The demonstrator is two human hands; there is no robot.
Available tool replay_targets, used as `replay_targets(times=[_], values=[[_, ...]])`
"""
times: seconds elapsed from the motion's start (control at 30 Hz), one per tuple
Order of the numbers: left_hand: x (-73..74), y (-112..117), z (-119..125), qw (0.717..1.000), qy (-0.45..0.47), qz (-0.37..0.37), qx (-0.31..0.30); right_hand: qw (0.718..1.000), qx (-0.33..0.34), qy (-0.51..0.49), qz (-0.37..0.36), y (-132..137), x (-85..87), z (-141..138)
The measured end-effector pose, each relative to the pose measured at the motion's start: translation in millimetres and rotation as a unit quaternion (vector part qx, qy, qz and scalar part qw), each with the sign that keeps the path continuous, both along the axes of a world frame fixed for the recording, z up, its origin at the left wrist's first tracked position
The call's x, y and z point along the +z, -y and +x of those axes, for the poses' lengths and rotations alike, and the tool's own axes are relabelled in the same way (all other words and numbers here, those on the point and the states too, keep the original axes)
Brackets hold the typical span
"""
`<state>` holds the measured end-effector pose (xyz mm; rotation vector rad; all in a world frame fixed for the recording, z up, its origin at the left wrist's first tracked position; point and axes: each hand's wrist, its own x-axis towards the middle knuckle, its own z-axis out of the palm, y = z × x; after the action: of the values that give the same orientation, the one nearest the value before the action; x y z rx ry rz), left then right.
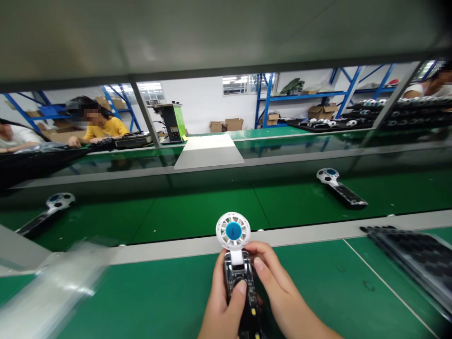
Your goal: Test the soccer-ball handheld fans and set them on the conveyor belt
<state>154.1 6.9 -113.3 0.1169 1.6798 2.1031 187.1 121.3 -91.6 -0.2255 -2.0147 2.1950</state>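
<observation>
A grey overhead panel (212, 33) fills the top of the view. Below it, between slanted metal uprights (143, 113), the room opens out: a white wall (197, 101) lined with blue steel shelving (266, 101) that carries cardboard boxes (321, 112) and a dark green bundle (293, 86). Two more cartons (226, 125) sit against the wall beneath a bright window (243, 84), and a second window (150, 92) glows further left. A green-topped assembly line (197, 207) crosses the room, with a green-sided benchtop machine (173, 123) at its far edge - the light is even and cool throughout.
</observation>
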Motion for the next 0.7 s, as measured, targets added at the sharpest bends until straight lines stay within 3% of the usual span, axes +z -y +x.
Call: replay_targets(times=[0.1,0.2,0.43,0.7], values=[[0.6,3,-4,0.998,0.008,0.029,-0.055,0.998,-0.013,-0.021,-0.054,-6,-12.8,-8],[5.2,5,-7,0.997,-0.018,0.031,-0.068,0.996,-0.06,-0.033,-0.065,-12,-25.8,-21],[13.3,-1,-18,0.996,-0.077,-0.016,0.046,0.991,-0.102,-0.043,-0.07,-9,-30.7,-32],[28.2,-58,-93,0.998,-0.021,0.051,-0.009,0.979,-0.114,-0.045,-0.165,-20,-42.0,-43]])
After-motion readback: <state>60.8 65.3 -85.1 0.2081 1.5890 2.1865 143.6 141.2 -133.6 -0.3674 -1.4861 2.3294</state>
